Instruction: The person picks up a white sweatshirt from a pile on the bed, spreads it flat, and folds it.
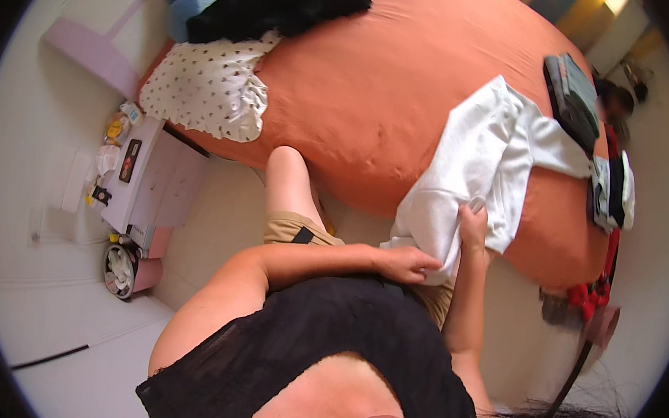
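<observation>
A white long-sleeved top [464, 156] lies partly on the edge of the orange bed and hangs down toward my lap. One sleeve stretches right across the sheet, and the cloth is creased. My left hand [409, 264] is closed on the lower edge of the top, close to my body. Slightly farther out and to the right, my right hand [472, 224] pinches a fold of the same cloth. Folds hide some of the fingertips.
The bed [357, 116] with its orange sheet fills the far side. On it are a patterned white pillow [207, 85], black cloth [288, 5] and folded dark clothes [572, 102]. More folded clothes [611, 191] sit at the right edge. A white cabinet [160, 172] and a bin [129, 271] stand left.
</observation>
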The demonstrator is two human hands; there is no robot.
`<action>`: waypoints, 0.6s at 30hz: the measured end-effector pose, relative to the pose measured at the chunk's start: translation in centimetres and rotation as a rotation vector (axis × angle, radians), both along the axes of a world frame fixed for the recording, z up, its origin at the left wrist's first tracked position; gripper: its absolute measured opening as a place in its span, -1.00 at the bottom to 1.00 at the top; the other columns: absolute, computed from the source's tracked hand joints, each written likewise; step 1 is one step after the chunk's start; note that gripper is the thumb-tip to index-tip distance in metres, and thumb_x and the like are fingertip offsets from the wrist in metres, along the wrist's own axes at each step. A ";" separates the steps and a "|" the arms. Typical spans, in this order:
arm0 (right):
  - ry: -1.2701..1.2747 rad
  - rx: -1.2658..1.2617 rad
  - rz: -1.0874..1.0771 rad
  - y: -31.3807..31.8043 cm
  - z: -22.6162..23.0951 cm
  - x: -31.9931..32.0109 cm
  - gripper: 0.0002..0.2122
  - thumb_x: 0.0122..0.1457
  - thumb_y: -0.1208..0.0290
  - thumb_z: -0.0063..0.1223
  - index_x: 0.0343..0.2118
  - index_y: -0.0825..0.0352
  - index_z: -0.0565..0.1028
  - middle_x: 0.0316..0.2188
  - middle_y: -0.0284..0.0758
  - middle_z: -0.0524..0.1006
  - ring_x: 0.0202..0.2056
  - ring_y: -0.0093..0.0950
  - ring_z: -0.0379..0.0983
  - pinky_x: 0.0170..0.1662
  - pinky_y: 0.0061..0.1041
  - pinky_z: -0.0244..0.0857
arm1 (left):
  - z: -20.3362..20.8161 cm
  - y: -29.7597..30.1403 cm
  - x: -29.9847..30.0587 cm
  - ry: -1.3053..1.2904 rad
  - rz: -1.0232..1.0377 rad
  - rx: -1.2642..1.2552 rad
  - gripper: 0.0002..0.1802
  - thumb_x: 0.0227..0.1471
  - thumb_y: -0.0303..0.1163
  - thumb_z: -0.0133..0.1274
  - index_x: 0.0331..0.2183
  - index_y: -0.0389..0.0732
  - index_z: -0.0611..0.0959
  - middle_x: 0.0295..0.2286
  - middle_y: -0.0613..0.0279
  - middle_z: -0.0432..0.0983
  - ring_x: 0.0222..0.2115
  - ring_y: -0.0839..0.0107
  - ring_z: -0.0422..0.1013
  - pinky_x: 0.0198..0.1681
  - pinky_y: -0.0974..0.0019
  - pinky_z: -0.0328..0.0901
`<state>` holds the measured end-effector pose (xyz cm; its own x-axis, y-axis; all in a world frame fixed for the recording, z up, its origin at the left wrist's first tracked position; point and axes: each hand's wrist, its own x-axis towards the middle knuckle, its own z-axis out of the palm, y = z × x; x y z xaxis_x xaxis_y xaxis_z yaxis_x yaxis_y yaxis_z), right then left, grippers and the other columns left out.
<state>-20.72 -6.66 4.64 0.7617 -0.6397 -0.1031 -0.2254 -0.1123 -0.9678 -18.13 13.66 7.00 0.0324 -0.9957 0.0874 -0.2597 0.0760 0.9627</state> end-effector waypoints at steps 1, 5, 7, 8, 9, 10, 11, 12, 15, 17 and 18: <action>-0.006 0.091 -0.087 0.4 0.9 0.1 -0.80 -0.07 0.51 -0.07 -0.34 0.45 0.43 -0.48 -0.40 0.46 -0.49 -0.55 0.35 -0.39 -0.55 0.25 | -0.1 0.0 0.6 0.014 -0.052 0.011 -0.59 -0.08 -0.44 -0.06 -0.11 -0.27 0.40 -0.42 -0.10 0.42 -0.38 0.17 0.40 -0.28 0.23 0.26; -0.166 0.188 -0.222 0.5 3.1 -1.1 -0.89 -0.01 0.51 -0.12 -0.57 0.38 0.44 -0.61 -0.47 0.42 -0.56 -0.66 0.29 -0.50 -0.61 0.16 | 1.2 0.0 2.9 0.225 -0.029 0.189 -0.70 0.08 -0.31 -0.06 -0.14 -0.20 0.52 -0.33 0.24 0.50 -0.33 0.48 0.40 -0.21 0.40 0.29; -0.208 0.122 -0.007 0.3 3.7 -2.6 -0.87 0.00 0.55 -0.16 -0.51 0.38 0.47 -0.57 -0.48 0.45 -0.54 -0.67 0.31 -0.48 -0.62 0.18 | 0.2 -0.1 4.9 0.327 0.248 0.054 -0.74 0.07 -0.35 -0.07 -0.18 -0.19 0.54 -0.35 0.25 0.49 -0.34 0.53 0.40 -0.26 0.43 0.31; -0.249 0.170 0.028 2.3 5.4 -2.7 -0.83 0.01 0.59 -0.19 -0.42 0.37 0.50 -0.54 -0.51 0.45 -0.51 -0.70 0.31 -0.44 -0.65 0.20 | -0.1 -0.1 6.2 0.412 0.384 0.060 -0.78 0.06 -0.39 -0.07 -0.23 -0.22 0.54 -0.39 0.31 0.48 -0.38 0.54 0.39 -0.30 0.46 0.30; -0.244 0.169 0.002 3.4 6.8 -3.3 -0.83 0.01 0.59 -0.19 -0.42 0.37 0.50 -0.54 -0.51 0.45 -0.51 -0.70 0.31 -0.44 -0.65 0.20 | -1.1 -0.6 7.4 0.352 0.514 -0.065 -0.82 0.05 -0.42 -0.09 -0.28 -0.25 0.52 -0.42 0.33 0.46 -0.42 0.55 0.37 -0.33 0.49 0.28; -0.258 0.183 0.130 4.5 7.5 -3.8 -0.83 0.03 0.60 -0.17 -0.38 0.37 0.50 -0.55 -0.52 0.45 -0.50 -0.71 0.30 -0.43 -0.67 0.20 | -1.9 -0.8 8.6 0.415 0.636 -0.021 -0.83 0.04 -0.47 -0.10 -0.29 -0.27 0.50 -0.45 0.33 0.44 -0.43 0.59 0.34 -0.33 0.51 0.27; -0.271 0.188 0.255 5.5 8.2 -4.3 -0.83 0.04 0.60 -0.14 -0.34 0.37 0.50 -0.55 -0.53 0.44 -0.49 -0.72 0.30 -0.42 -0.69 0.21 | -2.5 -1.4 9.6 0.331 0.747 -0.098 -0.85 0.01 -0.52 -0.09 -0.30 -0.29 0.49 -0.46 0.31 0.44 -0.42 0.60 0.34 -0.33 0.51 0.28; -0.258 0.226 0.356 6.3 8.7 -4.8 -0.81 0.03 0.61 -0.14 -0.31 0.37 0.50 -0.53 -0.53 0.46 -0.47 -0.74 0.31 -0.40 -0.70 0.22 | -1.7 -1.6 10.4 0.201 0.811 -0.107 -0.80 -0.01 -0.56 -0.07 -0.25 -0.29 0.46 -0.43 0.30 0.44 -0.40 0.59 0.35 -0.32 0.51 0.28; -0.208 0.264 0.559 8.5 8.1 -6.0 -0.79 0.00 0.62 -0.14 -0.29 0.39 0.49 -0.48 -0.48 0.48 -0.43 -0.67 0.34 -0.28 -0.67 0.25 | -0.6 -3.8 12.0 -0.045 0.801 -0.017 -0.65 -0.01 -0.56 -0.05 -0.11 -0.30 0.37 -0.32 0.17 0.46 -0.33 0.47 0.41 -0.27 0.47 0.31; -0.191 0.264 0.588 9.9 8.7 -6.1 -0.79 -0.02 0.60 -0.13 -0.30 0.41 0.48 -0.50 -0.41 0.47 -0.37 -0.59 0.34 -0.14 -0.57 0.19 | 0.0 -5.5 13.1 -0.137 0.748 -0.035 -0.62 0.00 -0.48 -0.02 -0.09 -0.30 0.36 -0.30 0.12 0.46 -0.29 0.41 0.42 -0.24 0.42 0.31; -0.186 0.294 0.598 10.5 9.2 -6.1 -0.80 -0.03 0.59 -0.13 -0.32 0.41 0.47 -0.51 -0.37 0.47 -0.33 -0.55 0.34 -0.06 -0.53 0.15 | 0.4 -6.4 13.6 -0.226 0.711 -0.064 -0.58 0.01 -0.41 0.01 -0.08 -0.30 0.35 -0.28 0.07 0.47 -0.25 0.35 0.42 -0.20 0.37 0.31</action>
